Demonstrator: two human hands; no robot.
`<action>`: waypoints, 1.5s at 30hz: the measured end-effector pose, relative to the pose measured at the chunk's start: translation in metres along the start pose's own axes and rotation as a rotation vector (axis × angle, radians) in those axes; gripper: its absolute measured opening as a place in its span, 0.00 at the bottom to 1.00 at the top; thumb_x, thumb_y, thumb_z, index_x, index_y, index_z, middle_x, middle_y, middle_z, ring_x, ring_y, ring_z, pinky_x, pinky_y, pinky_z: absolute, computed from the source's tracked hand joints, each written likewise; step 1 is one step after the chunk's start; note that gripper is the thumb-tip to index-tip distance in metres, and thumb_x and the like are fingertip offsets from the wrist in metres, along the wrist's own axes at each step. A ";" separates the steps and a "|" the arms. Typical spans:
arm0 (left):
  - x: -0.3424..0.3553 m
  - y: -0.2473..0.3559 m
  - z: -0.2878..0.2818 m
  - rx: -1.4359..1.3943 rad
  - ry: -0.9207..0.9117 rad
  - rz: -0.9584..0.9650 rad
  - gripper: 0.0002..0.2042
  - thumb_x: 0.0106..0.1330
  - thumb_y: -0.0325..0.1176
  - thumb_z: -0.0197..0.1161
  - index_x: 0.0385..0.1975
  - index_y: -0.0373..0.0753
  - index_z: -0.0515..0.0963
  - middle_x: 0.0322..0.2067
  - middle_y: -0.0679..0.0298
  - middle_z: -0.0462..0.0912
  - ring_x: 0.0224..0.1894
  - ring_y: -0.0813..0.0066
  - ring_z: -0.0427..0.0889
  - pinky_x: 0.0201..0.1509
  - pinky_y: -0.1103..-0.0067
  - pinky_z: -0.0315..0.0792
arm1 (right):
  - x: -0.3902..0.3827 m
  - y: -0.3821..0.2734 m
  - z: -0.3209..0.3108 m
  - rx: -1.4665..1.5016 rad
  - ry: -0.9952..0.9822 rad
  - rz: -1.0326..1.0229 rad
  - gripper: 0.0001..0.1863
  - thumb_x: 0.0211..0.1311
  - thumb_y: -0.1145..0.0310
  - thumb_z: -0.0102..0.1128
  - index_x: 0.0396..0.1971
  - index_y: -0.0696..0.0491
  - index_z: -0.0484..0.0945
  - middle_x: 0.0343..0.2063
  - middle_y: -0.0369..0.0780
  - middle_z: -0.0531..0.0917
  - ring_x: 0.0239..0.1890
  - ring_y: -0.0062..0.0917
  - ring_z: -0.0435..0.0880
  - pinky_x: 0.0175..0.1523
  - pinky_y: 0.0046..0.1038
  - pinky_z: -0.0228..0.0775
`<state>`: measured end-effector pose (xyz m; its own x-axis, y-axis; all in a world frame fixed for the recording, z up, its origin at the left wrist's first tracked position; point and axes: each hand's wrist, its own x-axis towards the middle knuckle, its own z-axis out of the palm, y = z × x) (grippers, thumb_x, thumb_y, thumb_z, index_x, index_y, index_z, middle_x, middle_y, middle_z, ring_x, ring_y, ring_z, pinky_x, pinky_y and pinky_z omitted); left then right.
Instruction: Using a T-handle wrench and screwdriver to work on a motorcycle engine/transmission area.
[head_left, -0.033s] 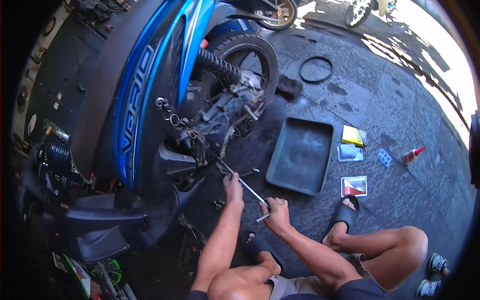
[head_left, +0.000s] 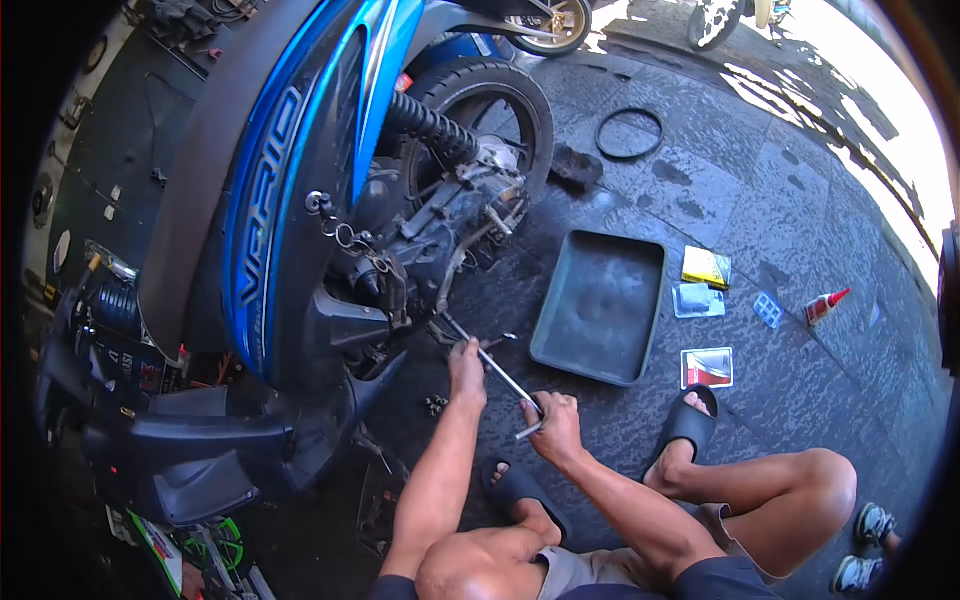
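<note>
1. Change: between the two views the whole scene sits slightly higher in frame, which I put down to my head. Set against the tray (head_left: 600, 308), the bar (head_left: 508, 379) shows no clear shift, and neither do my hands. I judge the work to be at the same stage, with no turn of the bar evident.
2. Left grip (head_left: 467, 372): wrapped round the bar along its length, left of the tray.
3. Right grip (head_left: 555, 425): clamped on the bar's near end, just my side of the tray's near left corner. A short cross-piece (head_left: 527, 434) juts out beneath it.
4. Bar, position and axis: left of the tray, its long axis slanting from my right grip away and leftward. The far end points at the underside of the scooter (head_left: 285, 250); whether it is seated on anything there, I cannot tell.
5. Surroundings: small metal parts (head_left: 436, 405) lie left of the tray and nearer me; packs (head_left: 707, 369) to its right; a belt (head_left: 630, 133) beyond it.
</note>
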<state>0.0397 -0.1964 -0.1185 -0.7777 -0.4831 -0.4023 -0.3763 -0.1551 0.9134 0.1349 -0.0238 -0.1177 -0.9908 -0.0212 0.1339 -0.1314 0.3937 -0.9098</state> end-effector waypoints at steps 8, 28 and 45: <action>0.022 0.011 0.025 -0.071 -0.163 -0.049 0.10 0.73 0.38 0.51 0.39 0.42 0.78 0.29 0.65 0.83 0.29 0.75 0.78 0.33 0.76 0.70 | 0.025 0.018 -0.016 -0.026 -0.014 0.041 0.12 0.62 0.61 0.60 0.33 0.55 0.81 0.22 0.49 0.79 0.31 0.44 0.77 0.45 0.42 0.62; -0.057 -0.049 0.036 0.044 -0.627 -0.211 0.18 0.72 0.45 0.56 0.28 0.37 0.78 0.16 0.73 0.70 0.19 0.87 0.66 0.22 0.86 0.61 | 0.018 0.012 -0.071 0.252 -0.147 0.207 0.23 0.64 0.59 0.50 0.54 0.56 0.76 0.28 0.48 0.85 0.31 0.33 0.85 0.40 0.35 0.76; -0.060 -0.034 0.042 -0.016 -0.516 -0.075 0.17 0.74 0.44 0.53 0.27 0.38 0.76 0.16 0.74 0.66 0.19 0.86 0.64 0.23 0.85 0.62 | 0.016 -0.002 -0.088 0.119 -0.232 0.209 0.25 0.54 0.65 0.54 0.56 0.46 0.76 0.30 0.53 0.83 0.36 0.48 0.83 0.47 0.47 0.74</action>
<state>0.0780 -0.1260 -0.1281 -0.8973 0.0174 -0.4411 -0.4362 -0.1881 0.8800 0.1221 0.0558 -0.0794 -0.9761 -0.1659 -0.1406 0.0856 0.3014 -0.9496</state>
